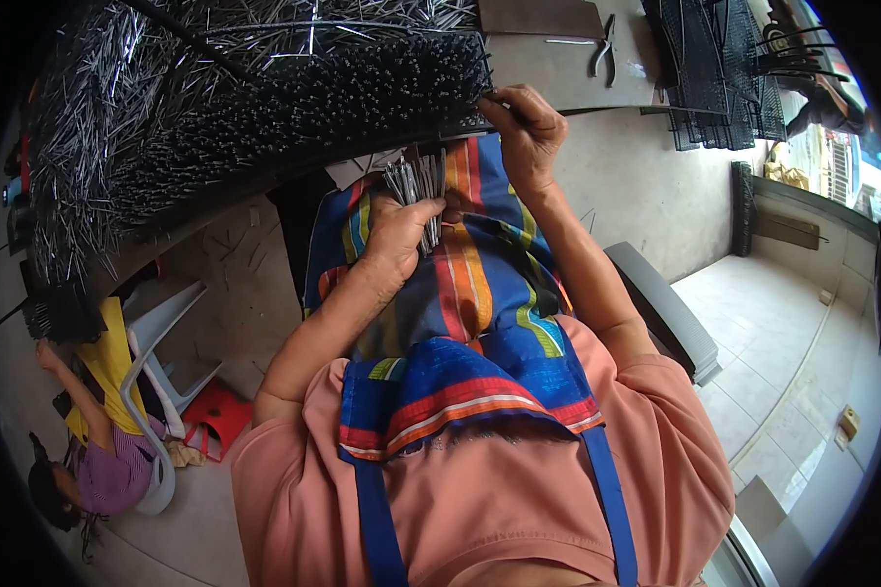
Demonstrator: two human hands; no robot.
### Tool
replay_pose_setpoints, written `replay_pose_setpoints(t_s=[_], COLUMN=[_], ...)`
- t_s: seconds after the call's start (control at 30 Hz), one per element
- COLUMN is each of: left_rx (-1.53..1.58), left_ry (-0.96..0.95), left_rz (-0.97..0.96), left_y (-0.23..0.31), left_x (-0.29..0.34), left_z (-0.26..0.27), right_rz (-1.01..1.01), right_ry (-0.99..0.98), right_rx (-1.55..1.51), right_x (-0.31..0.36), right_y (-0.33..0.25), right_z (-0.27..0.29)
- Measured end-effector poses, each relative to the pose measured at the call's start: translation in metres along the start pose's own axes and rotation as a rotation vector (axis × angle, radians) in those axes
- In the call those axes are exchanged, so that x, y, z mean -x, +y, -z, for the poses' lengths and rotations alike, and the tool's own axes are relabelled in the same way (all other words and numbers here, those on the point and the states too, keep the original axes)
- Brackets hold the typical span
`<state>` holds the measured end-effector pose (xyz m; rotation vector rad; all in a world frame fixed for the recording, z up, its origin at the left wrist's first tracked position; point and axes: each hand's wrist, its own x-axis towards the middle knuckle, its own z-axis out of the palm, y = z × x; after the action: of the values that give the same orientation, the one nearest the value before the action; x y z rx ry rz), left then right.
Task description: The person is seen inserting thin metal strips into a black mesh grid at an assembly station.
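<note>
A bundle of thin grey metal sticks (417, 186) stands upright in my left hand (397, 239), its fingers wrapped round it above my lap. Beyond it, a long black block densely set with upright pins (313, 103) spans the far edge of the work surface. My right hand (532, 135) is at the right end of this block, thumb and fingers pinched together. Whatever sits between those fingertips is too small to make out. A striped blue apron (465, 279) covers my lap beneath both hands.
Loose metal sticks (88, 127) lie heaped at the far left. Pliers (604, 54) rest on the table beyond my right hand, with black mesh racks (700, 64) farther right. At the left, another person (118, 468) sits by a white chair (162, 357) and a red bag (220, 416).
</note>
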<state>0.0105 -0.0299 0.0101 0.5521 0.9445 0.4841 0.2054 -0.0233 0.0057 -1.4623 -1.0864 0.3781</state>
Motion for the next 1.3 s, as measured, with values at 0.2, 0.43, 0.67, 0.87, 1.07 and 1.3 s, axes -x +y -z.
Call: replay_pose_setpoints(t_s=[0.2,0.43,0.67,0.87,1.07,1.3], left_rx=[0.031,0.057,0.154,0.195,0.183,0.041], left_ry=[-0.017,-0.027,-0.014,-0.072,-0.094,0.023], left_rz=[-0.024,-0.034,0.009,0.000,-0.003,-0.001], left_y=[0.001,0.003,0.007,0.003,-0.002,-0.007], left_x=[-0.001,-0.001,-0.001,-0.005,-0.006,-0.004], left_z=[0.000,-0.002,-0.003,-0.002,-0.003,0.000], right_rz=[0.029,0.145,0.275,-0.089,-0.950,-0.339], right_ry=[-0.051,-0.088,-0.155,-0.313,-0.408,0.124], right_rx=[0.045,0.426,0.443,0.263,-0.227,-0.308], right_x=[0.000,0.002,0.002,0.021,0.037,0.011], right_y=[0.000,-0.008,-0.001,-0.011,-0.023,-0.019], right_z=[-0.002,-0.012,-0.010,0.002,0.014,0.016])
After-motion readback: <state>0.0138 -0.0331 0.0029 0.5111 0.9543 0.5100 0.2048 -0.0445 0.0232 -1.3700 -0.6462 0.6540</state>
